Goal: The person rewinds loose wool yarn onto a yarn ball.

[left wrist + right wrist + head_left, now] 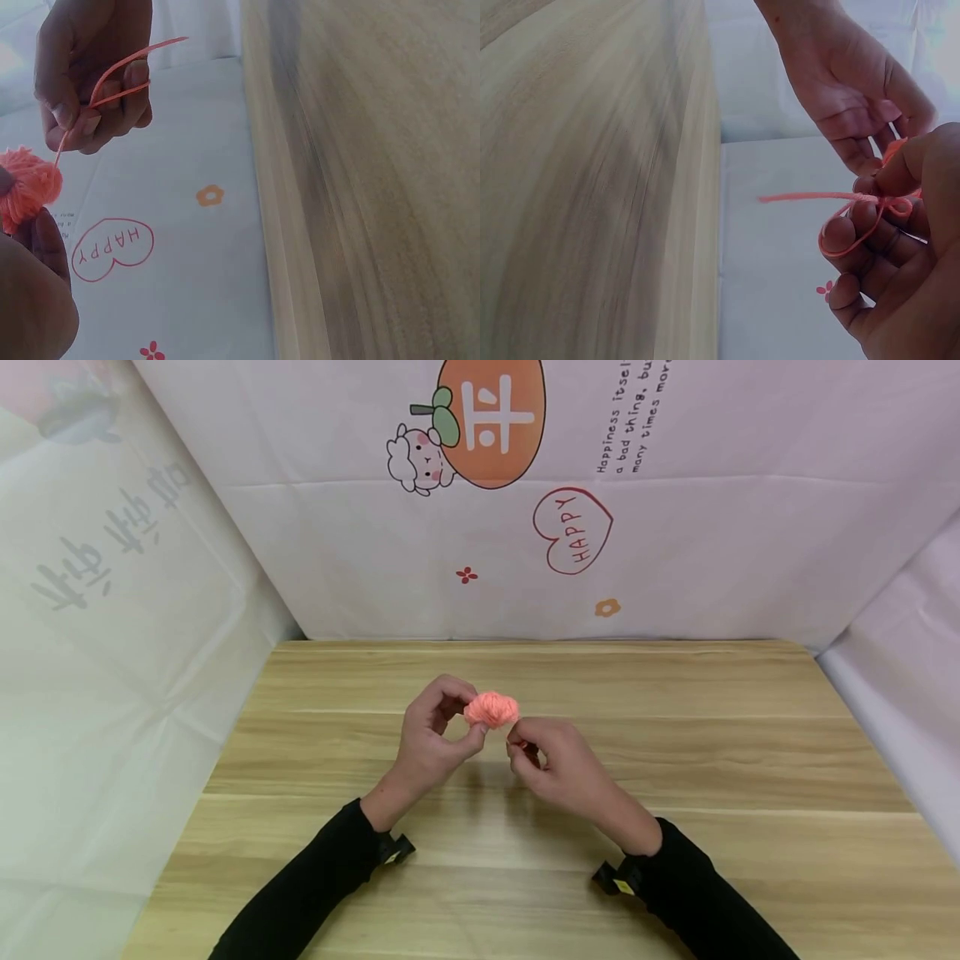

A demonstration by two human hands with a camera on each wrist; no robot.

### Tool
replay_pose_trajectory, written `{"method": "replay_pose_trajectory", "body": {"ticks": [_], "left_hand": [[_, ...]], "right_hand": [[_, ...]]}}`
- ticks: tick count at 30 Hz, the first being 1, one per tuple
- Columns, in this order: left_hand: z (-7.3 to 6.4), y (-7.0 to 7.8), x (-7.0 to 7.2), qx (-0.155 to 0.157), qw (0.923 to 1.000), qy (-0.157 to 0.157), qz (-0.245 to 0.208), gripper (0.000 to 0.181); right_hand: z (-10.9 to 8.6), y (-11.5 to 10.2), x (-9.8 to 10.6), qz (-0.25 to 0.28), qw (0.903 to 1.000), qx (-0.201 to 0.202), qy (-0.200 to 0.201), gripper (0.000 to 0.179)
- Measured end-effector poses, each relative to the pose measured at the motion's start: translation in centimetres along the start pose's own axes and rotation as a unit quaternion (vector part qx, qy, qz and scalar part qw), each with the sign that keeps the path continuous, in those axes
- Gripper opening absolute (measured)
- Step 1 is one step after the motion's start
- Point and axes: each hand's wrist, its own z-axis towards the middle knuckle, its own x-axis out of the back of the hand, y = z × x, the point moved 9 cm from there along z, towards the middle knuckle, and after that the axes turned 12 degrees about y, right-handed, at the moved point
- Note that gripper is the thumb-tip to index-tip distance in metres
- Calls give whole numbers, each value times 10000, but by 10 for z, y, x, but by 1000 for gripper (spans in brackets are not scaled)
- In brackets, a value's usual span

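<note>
A small bundle of coral-pink yarn [491,709] is held above the wooden table, pinched between the thumb and fingers of my left hand [431,739]. Just to its right, my right hand [558,768] pinches a strand of the same yarn between thumb and forefinger. In the left wrist view the strand [60,148] runs taut from the bundle up to the right fingertips. The right wrist view shows a loose yarn end [795,196] sticking out past those fingers, and a loop of yarn [825,238] lying around one fingertip.
Beneath both hands spreads the wood-grain table [480,877]. A white printed cloth [337,552] hangs behind its far edge, and more pale cloth [135,693] hangs at the left. Each dark sleeve has a small black wrist camera [618,878] at the cuff.
</note>
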Motion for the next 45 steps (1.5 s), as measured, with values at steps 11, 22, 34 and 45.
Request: {"method": "replay_pose_trajectory", "body": {"ticks": [11,22,34,45], "left_hand": [[-4,-13,7,404,9958,269,782,27],[-4,-14,4,356,9949,144,929,27],[-7,-20,-1,584,9930,-156,1014,26],[-19,-35,-12,955,9839,-813,1269,27]], "right_hand": [[-1,-5,0,-137,9998,136,0,20],[2,-12,7,-371,9966,526,511,19],[14,-44,25,-210,9927,692,964,22],[11,-28,30,-90,9922,474,1146,21]]}}
